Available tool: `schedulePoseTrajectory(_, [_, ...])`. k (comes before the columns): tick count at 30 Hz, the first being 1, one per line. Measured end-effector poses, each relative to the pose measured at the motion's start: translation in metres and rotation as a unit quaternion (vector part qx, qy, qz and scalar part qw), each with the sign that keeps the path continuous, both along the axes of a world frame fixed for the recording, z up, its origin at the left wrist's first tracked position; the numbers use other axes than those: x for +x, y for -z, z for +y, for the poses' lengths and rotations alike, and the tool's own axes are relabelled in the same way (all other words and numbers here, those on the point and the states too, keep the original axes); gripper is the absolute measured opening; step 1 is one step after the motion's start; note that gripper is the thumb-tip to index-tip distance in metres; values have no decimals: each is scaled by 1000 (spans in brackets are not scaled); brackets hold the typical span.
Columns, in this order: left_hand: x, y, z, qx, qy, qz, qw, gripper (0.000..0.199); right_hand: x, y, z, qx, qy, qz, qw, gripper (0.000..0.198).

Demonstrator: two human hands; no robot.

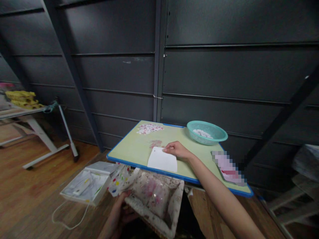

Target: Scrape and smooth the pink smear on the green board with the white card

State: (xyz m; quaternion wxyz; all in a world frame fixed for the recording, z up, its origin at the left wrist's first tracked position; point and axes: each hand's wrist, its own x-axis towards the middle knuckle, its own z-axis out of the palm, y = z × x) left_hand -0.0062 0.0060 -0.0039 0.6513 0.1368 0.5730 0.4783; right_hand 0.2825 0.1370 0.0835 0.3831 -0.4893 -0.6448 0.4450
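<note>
Between the fingers and thumb of my right hand [177, 150] is the upper edge of a white card [161, 160], with a small dark hole near its top left corner. The card rests at the front edge of the yellow-green table [129, 151]. My left hand [122, 207] grips the left side of a worn, stained white tray [178, 199], tilted just below that edge. A clear plastic sheet or bag with pinkish bits shows inside the tray. Pinkish stains [156, 143] mark the tabletop behind the card.
A pile of small pink-and-white pieces [149, 128] lies at the table's back left. At the back right stands a teal basin [216, 136] with white pieces inside. A pixelated flat object [228, 169] lies at the right. An open white box [84, 186] sits lower left.
</note>
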Motion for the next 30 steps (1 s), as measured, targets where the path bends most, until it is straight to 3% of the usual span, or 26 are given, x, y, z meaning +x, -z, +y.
schedulePoseTrajectory(2, [0, -1, -1, 1, 7, 5, 1000, 32, 1, 1, 4, 11, 40, 26, 999, 55])
schedulePoseTrajectory(5, [0, -4, -1, -1, 22, 5, 1000, 29, 12, 1, 15, 81, 157, 50, 983, 57])
schedulePoseTrajectory(9, [1, -9, -2, -4, 18, 4, 1000, 34, 40, 0, 26, 203, 358, -42, 910, 57])
schedulePoseTrajectory(11, [1, -10, -2, 0, 18, 4, 1000, 41, 50, -1, 26, 225, 401, -126, 879, 54])
schedulePoseTrajectory(14, [0, -10, -2, 4, 20, -6, 1000, 45, 52, 0, 22, 238, 396, -216, 860, 47])
schedulePoseTrajectory(22, [1, -14, -1, -14, 22, 2, 1000, 28, 23, 6, 10, 277, 264, -380, 842, 33])
schedulePoseTrajectory(26, [0, -15, -1, -1, 27, 12, 1000, 33, 22, 3, 5, 273, 256, -408, 833, 34])
schedulePoseTrajectory(30, [-2, -7, 0, -1, 10, 9, 1000, 33, 25, 0, 5, 267, 268, -379, 845, 31])
